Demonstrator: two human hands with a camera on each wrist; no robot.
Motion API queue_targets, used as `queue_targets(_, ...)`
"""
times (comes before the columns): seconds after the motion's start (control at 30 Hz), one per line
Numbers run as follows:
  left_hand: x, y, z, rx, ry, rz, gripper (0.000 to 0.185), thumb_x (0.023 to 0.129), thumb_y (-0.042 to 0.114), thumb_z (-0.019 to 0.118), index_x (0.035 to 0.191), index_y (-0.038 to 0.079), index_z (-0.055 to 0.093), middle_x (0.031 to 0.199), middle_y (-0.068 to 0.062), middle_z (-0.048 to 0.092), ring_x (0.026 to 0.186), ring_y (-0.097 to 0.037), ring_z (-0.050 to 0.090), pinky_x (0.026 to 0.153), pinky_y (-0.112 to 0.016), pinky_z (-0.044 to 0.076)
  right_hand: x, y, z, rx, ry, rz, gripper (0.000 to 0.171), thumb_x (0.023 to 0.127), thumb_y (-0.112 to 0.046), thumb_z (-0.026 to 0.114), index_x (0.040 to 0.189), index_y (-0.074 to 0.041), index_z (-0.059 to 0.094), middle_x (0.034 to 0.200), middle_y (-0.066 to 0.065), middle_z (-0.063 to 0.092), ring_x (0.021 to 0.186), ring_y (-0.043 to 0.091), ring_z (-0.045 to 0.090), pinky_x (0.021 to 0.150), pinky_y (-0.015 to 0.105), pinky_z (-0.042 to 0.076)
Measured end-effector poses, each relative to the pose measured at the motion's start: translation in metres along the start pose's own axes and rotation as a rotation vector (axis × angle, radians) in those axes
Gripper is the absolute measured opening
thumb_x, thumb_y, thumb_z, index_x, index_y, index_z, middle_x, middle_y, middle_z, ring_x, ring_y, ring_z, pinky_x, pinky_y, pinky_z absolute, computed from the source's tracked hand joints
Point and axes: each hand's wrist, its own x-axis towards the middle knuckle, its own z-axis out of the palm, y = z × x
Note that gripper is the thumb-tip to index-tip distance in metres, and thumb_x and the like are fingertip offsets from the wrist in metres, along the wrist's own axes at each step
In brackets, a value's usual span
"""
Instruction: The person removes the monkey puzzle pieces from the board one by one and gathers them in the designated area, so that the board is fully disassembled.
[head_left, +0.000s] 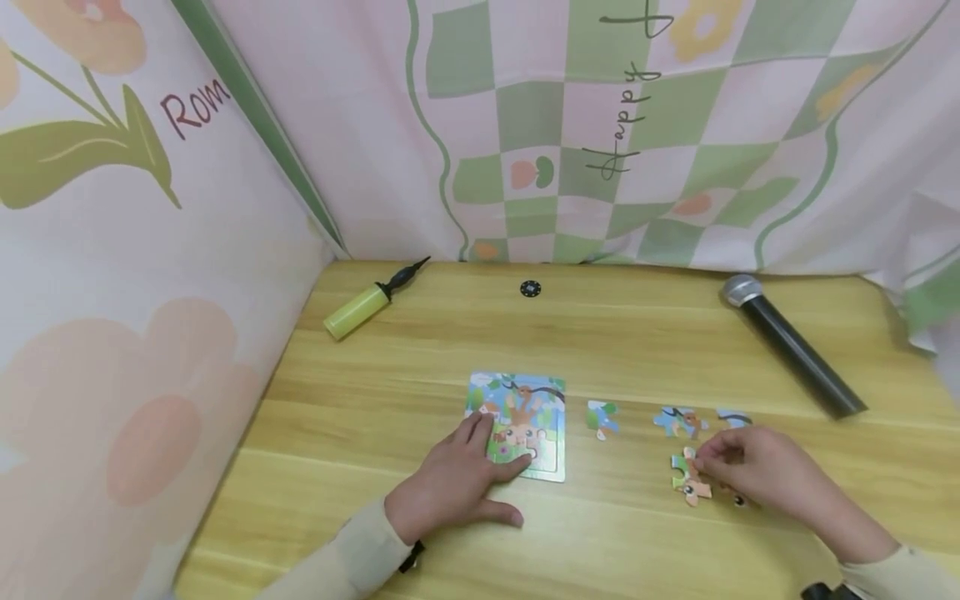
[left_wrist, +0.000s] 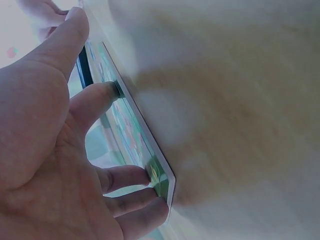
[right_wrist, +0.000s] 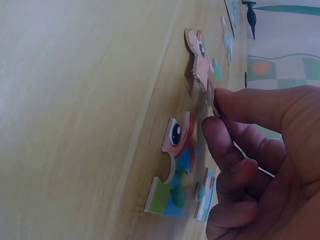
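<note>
At the 10 o'clock corner of the pale wooden bench (head_left: 420,350), a yellow hand pump with a black nozzle (head_left: 367,304) lies with its long axis pointing toward 2 o'clock. Near the middle sits the square cardboard puzzle tray with a cartoon picture (head_left: 525,421), flat on the bench; the left hand (head_left: 457,483) rests on it with straight fingers (left_wrist: 95,100) pressing its surface, likely to keep it from sliding. At 3 o'clock of the tray, loose puzzle pieces (head_left: 678,421) lie spread flat. The right hand (head_left: 757,475) pinches one orange-and-pink puzzle piece (right_wrist: 200,62) at its edge between thumb and fingertips. A black microphone with a silver head (head_left: 787,342) points toward 10 o'clock.
</note>
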Motion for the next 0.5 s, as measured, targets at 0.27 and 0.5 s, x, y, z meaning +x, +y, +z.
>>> queue_targets(0.27, -0.0021, 0.0007, -0.0013, -0.006, 0.006, 0.010, 0.079, 0.072, 0.082, 0.033, 0.139, 0.041, 0.039, 0.133, -0.027, 0.033, 0.127, -0.049, 0.024, 0.090, -0.049, 0.044, 0.0007, 0.0011, 0.0013, -0.007, -0.014, 0.009, 0.020, 0.085, -0.039, 0.068, 0.085, -0.020, 0.069, 0.070, -0.010, 0.060, 0.055, 0.008, 0.049, 0.050, 0.026, 0.040)
queue_targets(0.5, -0.0026, -0.0008, -0.0018, -0.012, 0.019, 0.018, 0.075, 0.076, 0.079, 0.035, 0.139, 0.040, 0.040, 0.130, -0.025, 0.035, 0.125, -0.045, 0.027, 0.087, -0.045, 0.046, 0.0038, -0.0058, -0.0018, -0.045, 0.012, -0.042, 0.022, 0.087, -0.043, 0.064, 0.083, -0.022, 0.069, 0.071, -0.011, 0.059, 0.053, 0.006, 0.049, 0.050, 0.026, 0.041)
